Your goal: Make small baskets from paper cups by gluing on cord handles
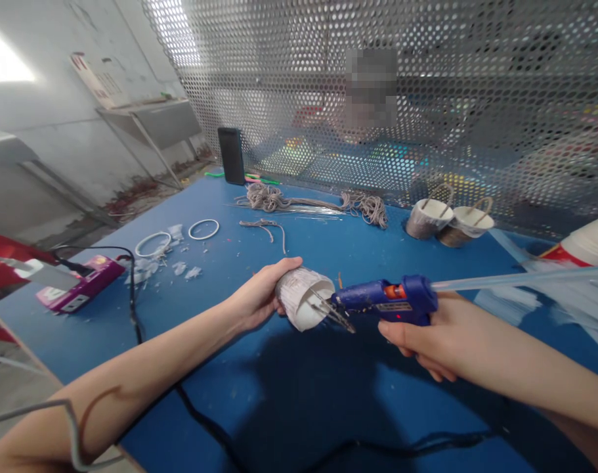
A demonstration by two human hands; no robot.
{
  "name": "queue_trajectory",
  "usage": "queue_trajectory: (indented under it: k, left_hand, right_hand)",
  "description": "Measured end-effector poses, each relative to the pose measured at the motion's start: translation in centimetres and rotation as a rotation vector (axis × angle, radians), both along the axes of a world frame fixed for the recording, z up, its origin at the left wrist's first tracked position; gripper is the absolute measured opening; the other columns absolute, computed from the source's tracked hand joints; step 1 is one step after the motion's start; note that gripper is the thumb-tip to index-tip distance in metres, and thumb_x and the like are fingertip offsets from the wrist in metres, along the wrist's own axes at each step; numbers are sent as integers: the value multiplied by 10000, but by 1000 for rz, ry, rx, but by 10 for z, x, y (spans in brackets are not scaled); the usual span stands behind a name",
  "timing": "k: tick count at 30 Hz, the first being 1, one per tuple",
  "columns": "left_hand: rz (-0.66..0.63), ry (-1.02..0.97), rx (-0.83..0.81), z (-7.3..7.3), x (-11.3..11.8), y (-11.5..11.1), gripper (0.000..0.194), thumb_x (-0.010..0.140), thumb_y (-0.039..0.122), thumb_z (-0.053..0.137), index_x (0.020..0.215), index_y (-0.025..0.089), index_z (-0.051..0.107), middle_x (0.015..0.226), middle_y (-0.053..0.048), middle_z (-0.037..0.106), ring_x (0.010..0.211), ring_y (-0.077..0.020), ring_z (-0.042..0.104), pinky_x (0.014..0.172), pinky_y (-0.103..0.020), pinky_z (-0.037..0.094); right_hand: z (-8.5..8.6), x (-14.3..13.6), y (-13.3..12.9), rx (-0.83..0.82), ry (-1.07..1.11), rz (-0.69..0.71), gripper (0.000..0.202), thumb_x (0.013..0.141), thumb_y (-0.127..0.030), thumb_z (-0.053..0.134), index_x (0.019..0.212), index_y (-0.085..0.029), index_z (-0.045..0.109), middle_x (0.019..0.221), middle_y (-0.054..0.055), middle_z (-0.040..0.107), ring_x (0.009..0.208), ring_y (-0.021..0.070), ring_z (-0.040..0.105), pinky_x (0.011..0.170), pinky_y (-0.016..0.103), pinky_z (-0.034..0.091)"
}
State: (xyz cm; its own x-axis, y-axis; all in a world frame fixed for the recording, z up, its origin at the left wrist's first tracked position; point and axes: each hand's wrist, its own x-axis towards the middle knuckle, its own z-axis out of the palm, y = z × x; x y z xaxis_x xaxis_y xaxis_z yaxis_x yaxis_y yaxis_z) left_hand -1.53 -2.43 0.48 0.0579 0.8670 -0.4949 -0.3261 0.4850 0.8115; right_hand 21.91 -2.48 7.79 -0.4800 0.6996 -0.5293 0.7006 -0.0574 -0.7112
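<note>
My left hand [262, 292] is wrapped round a small paper cup [299, 295] covered in pale grey cord, tipped on its side with its mouth towards the right. A thin, dark twisted strand [339, 318] sticks out of the cup's mouth. In my right hand [434, 335] is a blue hot glue gun [384, 299], gripped by its handle. Its nozzle points left, at the cup's rim by the strand; whether it touches cannot be made out. A long clear glue stick [515, 279] runs out of the gun's back.
Two cord-wrapped cups with handles [427, 219] stand at the back right near stacked paper cups [594, 240]. Grey cord bundles [264, 197] and a phone [231, 156] lie before a perforated metal screen [289, 79]. White rings [203, 229], scraps and a purple power strip [79, 286] are left.
</note>
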Motion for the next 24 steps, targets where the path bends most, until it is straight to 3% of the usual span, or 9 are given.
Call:
queue_trajectory:
  k: [6, 11, 15, 20, 24]
  left_hand:
    - [-1, -3, 36, 3, 1, 1, 264, 760, 379, 640, 779, 116, 656, 648, -81, 684, 621, -176, 672, 522, -227, 526]
    - [15, -35, 50, 3, 1, 1, 260, 779, 355, 620, 827, 104, 668, 730, -97, 706, 686, -191, 686, 592, -246, 552]
    - [83, -43, 73, 3, 2, 0, 238, 789, 322, 617, 856, 101, 675, 767, -94, 715, 706, -189, 685, 651, -260, 560]
    - [105, -42, 73, 6, 5, -1, 231, 804, 302, 608, 866, 92, 683, 769, -100, 722, 678, -183, 676, 638, -259, 552]
    - [129, -49, 63, 8, 4, 0, 225, 820, 283, 593, 857, 84, 691, 740, -96, 722, 656, -178, 672, 633, -258, 553]
  right_hand:
    - [-4, 5, -1, 12, -29, 11, 213, 810, -311, 507, 635, -197, 471, 405, -74, 419, 418, 96, 459, 433, 190, 368]
    - [-17, 11, -3, 51, 40, 2, 217, 830, -377, 481, 733, -192, 538, 443, -73, 429, 435, 98, 454, 442, 202, 334]
    - [-33, 4, -7, 1, 175, -44, 228, 801, -403, 487, 762, -190, 558, 494, -63, 449, 417, 89, 433, 440, 211, 347]
    - [-50, -5, -10, 13, 300, -107, 231, 818, -386, 479, 752, -187, 575, 411, -66, 427, 403, 106, 458, 462, 224, 386]
    - [-53, -4, -10, 37, 370, -202, 282, 811, -439, 499, 755, -181, 599, 361, -71, 413, 370, 117, 451, 465, 247, 419]
